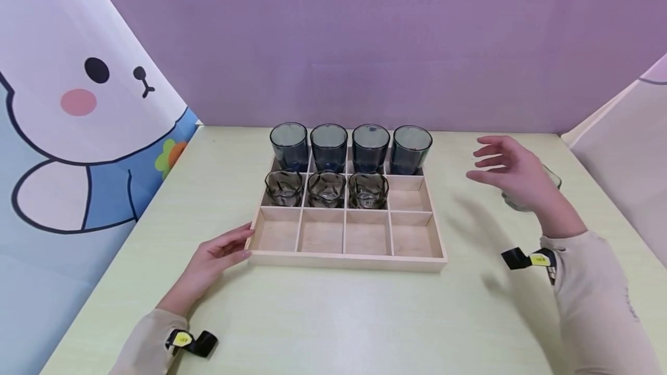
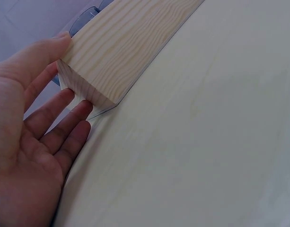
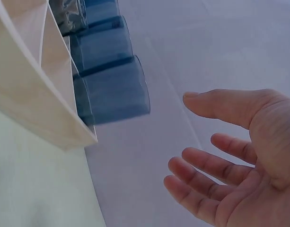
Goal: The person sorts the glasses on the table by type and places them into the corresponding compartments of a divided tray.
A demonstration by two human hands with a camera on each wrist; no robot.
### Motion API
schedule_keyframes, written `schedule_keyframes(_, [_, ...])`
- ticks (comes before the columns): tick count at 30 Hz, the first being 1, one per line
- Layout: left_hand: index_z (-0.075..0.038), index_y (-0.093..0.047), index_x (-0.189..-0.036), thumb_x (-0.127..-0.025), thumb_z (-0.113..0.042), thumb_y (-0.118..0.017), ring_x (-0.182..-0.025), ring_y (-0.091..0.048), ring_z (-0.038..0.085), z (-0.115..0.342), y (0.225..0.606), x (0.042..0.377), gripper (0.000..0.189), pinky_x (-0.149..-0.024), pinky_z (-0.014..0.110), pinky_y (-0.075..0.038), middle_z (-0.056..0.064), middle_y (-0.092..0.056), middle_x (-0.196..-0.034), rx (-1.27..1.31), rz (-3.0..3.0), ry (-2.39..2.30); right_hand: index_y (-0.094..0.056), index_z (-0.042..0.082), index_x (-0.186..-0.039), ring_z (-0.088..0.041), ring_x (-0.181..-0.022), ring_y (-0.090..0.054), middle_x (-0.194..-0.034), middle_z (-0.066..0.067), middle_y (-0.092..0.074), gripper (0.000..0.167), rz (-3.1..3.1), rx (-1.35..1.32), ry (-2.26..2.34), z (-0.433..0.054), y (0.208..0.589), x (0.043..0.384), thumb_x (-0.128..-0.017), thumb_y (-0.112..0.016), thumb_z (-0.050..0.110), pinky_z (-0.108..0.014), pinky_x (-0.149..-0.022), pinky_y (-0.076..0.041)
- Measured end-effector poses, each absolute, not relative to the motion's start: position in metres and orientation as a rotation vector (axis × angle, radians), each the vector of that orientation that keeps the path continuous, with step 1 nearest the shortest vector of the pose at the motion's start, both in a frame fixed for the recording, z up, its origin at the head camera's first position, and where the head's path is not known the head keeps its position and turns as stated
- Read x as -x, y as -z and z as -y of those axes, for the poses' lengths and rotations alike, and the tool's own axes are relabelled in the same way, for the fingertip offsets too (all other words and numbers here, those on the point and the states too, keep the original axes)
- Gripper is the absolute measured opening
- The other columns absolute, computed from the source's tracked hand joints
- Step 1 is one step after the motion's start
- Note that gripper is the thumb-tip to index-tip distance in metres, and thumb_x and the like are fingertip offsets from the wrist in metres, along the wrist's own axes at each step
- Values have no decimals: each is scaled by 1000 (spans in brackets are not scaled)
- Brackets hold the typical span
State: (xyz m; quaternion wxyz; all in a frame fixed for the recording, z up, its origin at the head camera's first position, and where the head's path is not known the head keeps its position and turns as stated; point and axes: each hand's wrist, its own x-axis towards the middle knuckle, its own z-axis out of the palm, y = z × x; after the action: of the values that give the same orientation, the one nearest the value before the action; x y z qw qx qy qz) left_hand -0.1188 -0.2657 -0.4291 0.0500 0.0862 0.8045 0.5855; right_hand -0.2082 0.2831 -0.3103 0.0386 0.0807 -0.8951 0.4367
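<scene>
A wooden compartment tray [image 1: 344, 260] lies on the table. My left hand [image 1: 216, 259] rests against its front left corner, with thumb and fingertips touching the outside of the wall in the left wrist view. In the tray's back row stand blue-grey tumblers, the rightmost tumbler [image 1: 410, 152] at the back right corner. Three short smoky glasses with wavy rims, one a smoky glass [image 1: 368, 191], fill the middle row from the left. My right hand [image 1: 513, 175] hovers right of the tray, fingers spread and holding nothing. Behind it is a glass [image 1: 516, 204], partly hidden by the hand and wrist.
The middle row's rightmost compartment [image 1: 409, 194] and the front row, such as its left compartment [image 1: 276, 233], show bare wood. A purple backdrop [image 1: 365, 45] rises behind the table [image 1: 333, 317]; a cartoon-printed sheet [image 1: 78, 161] hangs at the left.
</scene>
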Motion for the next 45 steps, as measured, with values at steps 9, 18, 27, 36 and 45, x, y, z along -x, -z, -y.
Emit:
schedule_keyframes(9, [7, -58, -133, -93, -5, -70, -115, -55, -5, 266, 431, 119, 44, -91, 18, -49, 22, -44, -148, -275, -2440, -1803, -45, 10, -141, 9, -96, -56, -112, 22, -54, 65, 2701, -65, -1325, -314, 319, 207, -87, -79, 20, -7, -75, -45])
schedule_keyframes(18, [7, -57, -134, -93, -5, -70, -114, -55, -5, 266, 432, 119, 45, -91, 18, -49, 18, -46, -148, -265, -2426, -1809, -45, 23, -141, 4, -100, -51, -114, 22, -51, 63, 2608, 76, -1370, -342, 330, 207, -87, -79, 19, -6, -77, -43])
schedule_keyframes(27, [8, -57, -133, -92, -4, -69, -114, -56, -4, 267, 433, 120, 44, -91, 18, -50, -3, -53, -142, -283, -2424, -1829, -41, 29, -147, -1, -118, -38, -119, 28, -43, 73, 2493, 336, -1368, -360, 343, 206, -86, -80, 23, -12, -91, -32])
schedule_keyframes(36, [8, -57, -133, -93, -4, -69, -114, -56, -5, 266, 432, 120, 44, -91, 17, -49, -1, -53, -143, -284, -2430, -1824, -24, 25, -157, -27, -140, -22, -146, 3, -35, 87, 2547, 460, -1401, -376, 359, 209, -88, -77, 32, -35, -109, -29])
schedule_keyframes(45, [9, -57, -133, -93, -3, -69, -115, -56, -5, 267, 432, 120, 43, -91, 17, -49, -6, -53, -142, -298, -2428, -1832, -10, 11, -160, -37, -125, -29, -153, -25, -21, 97, 2686, 396, -1401, -384, 374, 211, -90, -76, 28, -29, -93, -36])
